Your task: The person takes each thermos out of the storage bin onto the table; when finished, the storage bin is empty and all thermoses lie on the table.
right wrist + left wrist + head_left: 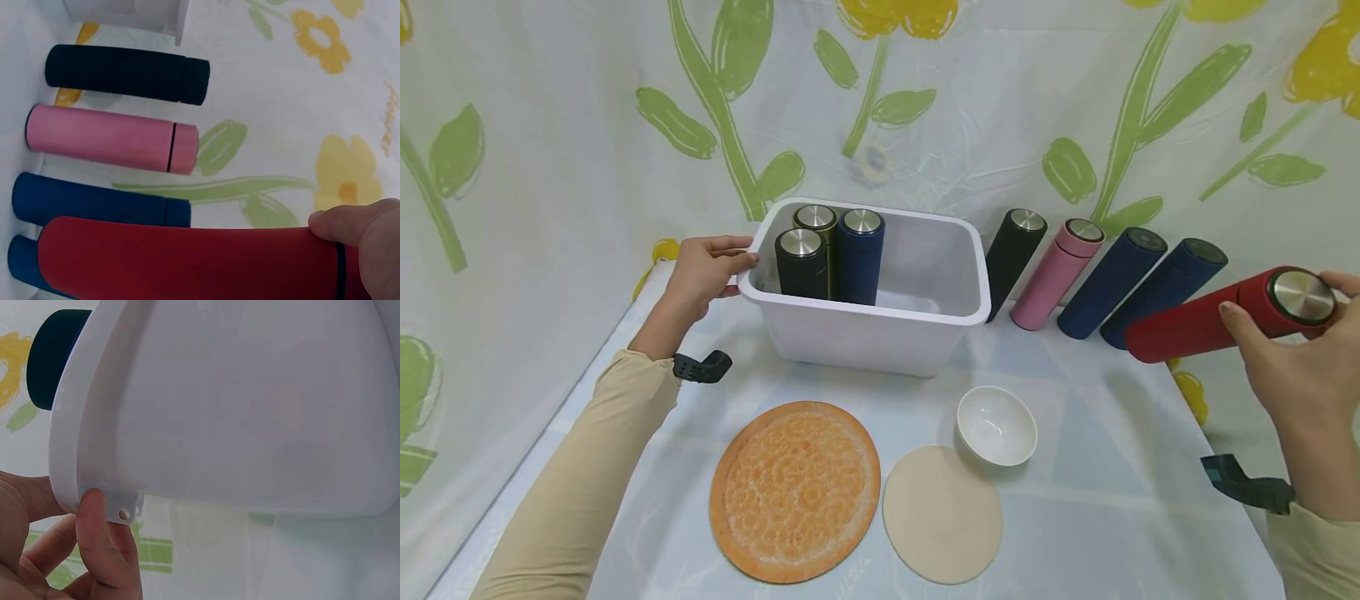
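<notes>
In the head view a white plastic bin [865,342] stands at the back of the table, with two black thermos flasks and a blue thermos flask [861,258] upright at its left end. My left hand [703,271] grips the bin's left rim; in the left wrist view the thumb and fingers pinch the rim [69,444] at its corner. At the far right my right hand [1307,358] holds a red thermos flask [1210,321] near its steel-topped cap, tilted, in front of the rightmost blue flask. In the right wrist view the red flask hides part of the blue ones.
Right of the bin stand a black flask [1015,254], a pink flask [1056,279] and two blue flasks [1112,283] in a row. Nearer the front lie a round orange-brown mat [795,492], a cream disc [943,517] and a white bowl [997,425]. A flowered curtain [970,108] hangs behind.
</notes>
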Motion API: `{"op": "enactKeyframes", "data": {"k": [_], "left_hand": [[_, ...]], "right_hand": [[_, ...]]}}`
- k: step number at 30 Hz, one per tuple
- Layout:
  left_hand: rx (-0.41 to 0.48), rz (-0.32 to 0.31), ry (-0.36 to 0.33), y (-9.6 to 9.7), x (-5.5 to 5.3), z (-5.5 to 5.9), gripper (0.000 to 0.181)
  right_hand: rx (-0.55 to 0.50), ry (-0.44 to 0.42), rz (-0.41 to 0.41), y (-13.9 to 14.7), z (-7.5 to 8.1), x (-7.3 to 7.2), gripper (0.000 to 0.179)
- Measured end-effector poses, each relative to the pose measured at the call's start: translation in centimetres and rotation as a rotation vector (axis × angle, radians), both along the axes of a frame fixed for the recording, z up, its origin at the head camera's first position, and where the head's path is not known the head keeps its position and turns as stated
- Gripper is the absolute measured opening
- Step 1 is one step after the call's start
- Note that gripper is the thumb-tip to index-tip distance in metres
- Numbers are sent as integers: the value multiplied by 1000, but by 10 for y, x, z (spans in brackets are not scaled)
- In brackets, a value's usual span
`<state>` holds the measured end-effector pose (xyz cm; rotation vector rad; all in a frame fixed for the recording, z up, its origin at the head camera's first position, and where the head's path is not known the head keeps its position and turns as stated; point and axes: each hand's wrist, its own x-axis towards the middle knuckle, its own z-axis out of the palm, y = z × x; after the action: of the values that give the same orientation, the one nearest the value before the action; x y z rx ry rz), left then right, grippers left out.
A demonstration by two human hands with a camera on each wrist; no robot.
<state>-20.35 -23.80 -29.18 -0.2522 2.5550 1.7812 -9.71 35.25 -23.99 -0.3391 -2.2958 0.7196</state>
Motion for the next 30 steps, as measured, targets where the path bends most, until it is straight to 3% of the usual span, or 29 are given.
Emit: {"op": "enactKeyframes", "data": {"k": [18, 30], "left_hand": [[0, 1, 6, 2, 0, 0, 47], [-8, 5, 10, 2, 1, 1, 47]], "right_hand": [[17, -55, -47, 27, -22, -11, 70], [-107, -189, -120, 44, -42, -24, 68]]}}
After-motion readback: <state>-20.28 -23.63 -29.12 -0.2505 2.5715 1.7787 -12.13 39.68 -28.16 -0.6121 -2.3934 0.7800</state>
